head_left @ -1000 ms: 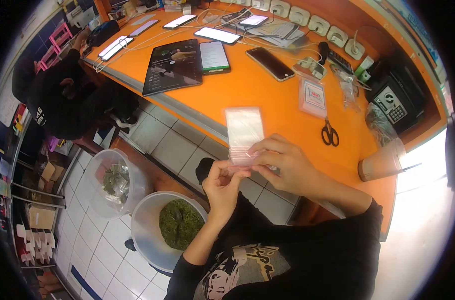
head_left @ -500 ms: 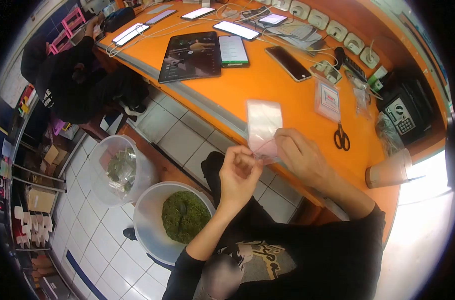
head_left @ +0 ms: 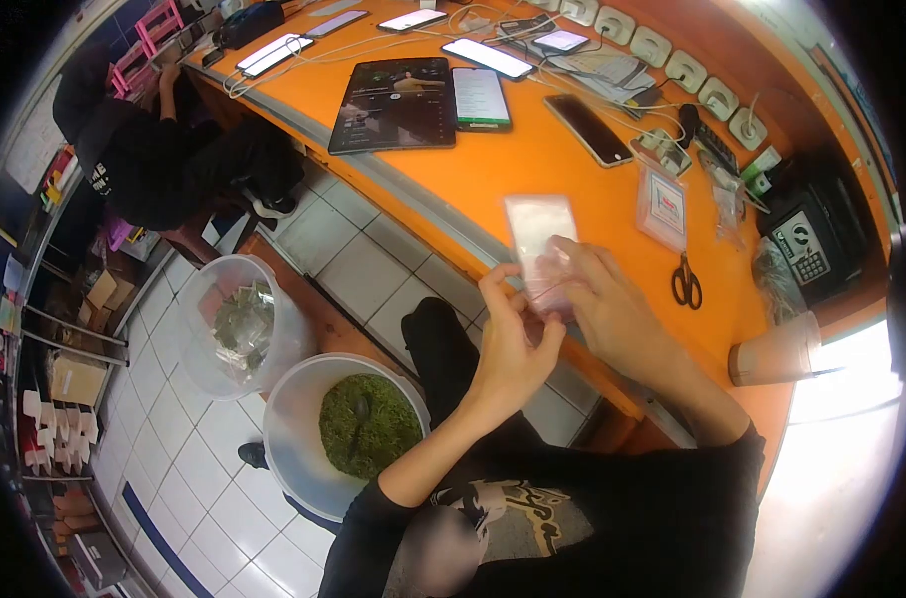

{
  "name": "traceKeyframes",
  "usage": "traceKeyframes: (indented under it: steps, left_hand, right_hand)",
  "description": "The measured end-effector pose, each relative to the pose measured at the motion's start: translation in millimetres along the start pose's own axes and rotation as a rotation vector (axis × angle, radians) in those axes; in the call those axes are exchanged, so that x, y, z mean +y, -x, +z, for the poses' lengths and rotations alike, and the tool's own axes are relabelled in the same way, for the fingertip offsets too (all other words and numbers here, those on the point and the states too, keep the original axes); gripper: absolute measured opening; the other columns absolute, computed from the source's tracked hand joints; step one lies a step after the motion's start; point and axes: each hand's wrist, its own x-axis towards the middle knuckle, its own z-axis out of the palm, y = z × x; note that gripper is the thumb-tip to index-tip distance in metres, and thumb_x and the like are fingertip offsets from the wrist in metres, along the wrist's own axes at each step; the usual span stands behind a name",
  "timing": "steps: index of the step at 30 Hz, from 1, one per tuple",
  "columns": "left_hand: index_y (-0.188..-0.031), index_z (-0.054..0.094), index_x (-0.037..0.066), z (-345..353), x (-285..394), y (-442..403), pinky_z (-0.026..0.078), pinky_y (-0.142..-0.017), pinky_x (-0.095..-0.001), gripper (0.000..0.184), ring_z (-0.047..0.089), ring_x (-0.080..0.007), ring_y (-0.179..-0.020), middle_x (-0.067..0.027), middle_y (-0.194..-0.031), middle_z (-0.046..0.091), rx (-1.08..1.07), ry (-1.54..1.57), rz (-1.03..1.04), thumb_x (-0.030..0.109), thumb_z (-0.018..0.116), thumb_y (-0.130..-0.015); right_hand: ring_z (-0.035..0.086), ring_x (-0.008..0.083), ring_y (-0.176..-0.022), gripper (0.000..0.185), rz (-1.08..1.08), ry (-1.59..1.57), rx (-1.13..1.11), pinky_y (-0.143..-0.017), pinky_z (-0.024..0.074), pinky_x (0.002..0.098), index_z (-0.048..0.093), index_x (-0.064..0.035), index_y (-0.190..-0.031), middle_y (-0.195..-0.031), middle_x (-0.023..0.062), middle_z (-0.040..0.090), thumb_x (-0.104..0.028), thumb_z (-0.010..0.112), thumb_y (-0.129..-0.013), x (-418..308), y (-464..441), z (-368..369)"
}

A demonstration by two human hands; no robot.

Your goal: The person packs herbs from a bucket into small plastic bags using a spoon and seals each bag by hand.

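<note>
At the near edge of the orange table, both hands are on a stack of clear plastic bags [head_left: 540, 229]. My left hand [head_left: 516, 344] grips the stack's lower end, its fingers curled and thumb pressed in. From the other side, my right hand [head_left: 612, 314] closes on the same end, with fingertips lying over the plastic. A thin reddish band or edge shows between the fingers; I cannot make out which. Below my left forearm stands a white bucket [head_left: 291, 439] with chopped green leaf [head_left: 373, 429] and a dark spoon-like utensil in it.
A second translucent tub [head_left: 199, 344] holds filled clear packets [head_left: 244, 329]. On the table [head_left: 423, 189] lie a tablet [head_left: 393, 105], several phones, cables, a packet of bags [head_left: 662, 207], scissors [head_left: 686, 282], a cup [head_left: 776, 351] and a small safe [head_left: 801, 244]. Another person [head_left: 139, 149] sits at far left.
Both hands and the bag stack have shifted slightly right. My right fingers have come further over the stack, and my left fingers have opened out a little around its end.
</note>
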Motion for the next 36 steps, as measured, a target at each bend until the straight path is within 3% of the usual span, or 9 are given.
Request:
traceKeyframes:
  steps: [3,5,12,24,25,27,31,33,36]
  left_hand:
    - [-0.129,0.02,0.0,-3,-2,0,0.049,-0.066,-0.0269,0.057,0.063,-0.0172,-0.077,-0.0176,-0.093,0.064,0.031,0.017,0.029,0.004,0.059,-0.087]
    - [-0.131,0.018,0.0,-7,3,-2,0.052,-0.078,-0.028,0.056,0.065,-0.0178,-0.09,-0.016,-0.1,0.062,-0.046,-0.008,-0.027,-0.001,0.056,-0.091]
    - [-0.132,0.024,-0.001,-9,6,-1,0.052,-0.073,-0.0272,0.055,0.065,-0.0157,-0.083,-0.0098,-0.089,0.06,-0.05,-0.127,-0.047,0.002,0.06,-0.09]
    - [-0.132,0.025,0.0,-11,14,0,0.052,-0.074,-0.0276,0.056,0.064,-0.0161,-0.081,-0.0105,-0.085,0.06,-0.045,-0.103,-0.089,0.001,0.061,-0.09]
    - [-0.134,0.025,0.001,-12,15,-1,0.053,-0.077,-0.0283,0.056,0.065,-0.0172,-0.085,-0.0109,-0.087,0.06,-0.054,-0.048,-0.106,-0.002,0.059,-0.09]
    - [-0.135,0.025,0.002,-13,14,-1,0.053,-0.079,-0.029,0.055,0.066,-0.0184,-0.089,-0.0113,-0.088,0.061,-0.06,0.009,-0.126,-0.004,0.057,-0.091]
    - [-0.141,0.024,0.005,-15,16,-5,0.053,-0.089,-0.0325,0.058,0.065,-0.0223,-0.1,-0.0153,-0.098,0.064,-0.158,0.218,-0.173,-0.008,0.051,-0.092]
    - [-0.141,0.024,0.006,-14,19,-9,0.053,-0.091,-0.034,0.058,0.064,-0.0233,-0.103,-0.0168,-0.102,0.064,-0.199,0.304,-0.214,-0.009,0.05,-0.092]
    - [-0.139,0.031,0.004,-9,25,-16,0.053,-0.093,-0.0349,0.052,0.064,-0.023,-0.104,-0.0182,-0.105,0.064,-0.257,0.342,-0.261,-0.009,0.048,-0.092]
  right_hand:
    - [0.047,0.0381,-0.119,0.034,0.009,-0.06,-0.026,-0.095,0.0456,0.0427,0.062,0.0071,-0.1,-0.136,0.0218,0.043,-0.008,0.072,-0.071,0,0,-4]
    - [0.048,0.0381,-0.118,0.035,0.015,-0.031,-0.006,-0.094,0.0461,0.0426,0.06,0.0064,-0.102,-0.134,0.0215,0.044,-0.008,0.072,-0.072,3,0,3]
    - [0.052,0.0383,-0.11,0.026,0.142,-0.166,0.058,-0.087,0.0482,0.0418,0.055,0.007,-0.098,-0.12,0.0198,0.048,-0.001,0.066,-0.076,5,-3,5]
    - [0.056,0.0386,-0.109,0.018,0.178,-0.093,0.012,-0.083,0.0513,0.0427,0.055,0.0052,-0.09,-0.123,0.0197,0.052,-0.003,0.065,-0.077,-1,3,2]
    - [0.056,0.0386,-0.109,0.018,0.175,-0.095,0.009,-0.083,0.0513,0.0427,0.055,0.0052,-0.09,-0.123,0.0197,0.052,-0.003,0.065,-0.077,-3,2,-1]
    - [0.057,0.0381,-0.108,0.019,-0.086,0.275,0.075,-0.08,0.0519,0.0416,0.057,0.0016,-0.091,-0.124,0.0186,0.052,-0.004,0.066,-0.076,-9,-2,-10]
    - [0.058,0.0352,-0.107,0.022,-0.087,0.293,0.052,-0.08,0.0517,0.039,0.057,-0.0008,-0.093,-0.124,0.0165,0.053,-0.005,0.068,-0.075,-11,-1,-19]
    - [0.058,0.0322,-0.107,0.025,0.14,-0.07,-0.074,-0.081,0.0506,0.0377,0.057,-0.0003,-0.095,-0.124,0.0142,0.052,-0.003,0.069,-0.073,-2,6,-24]
    - [0.06,0.0306,-0.106,0.027,0.179,-0.288,-0.05,-0.08,0.0507,0.0379,0.057,-0.0007,-0.097,-0.126,0.0127,0.051,0.001,0.069,-0.072,6,12,-31]
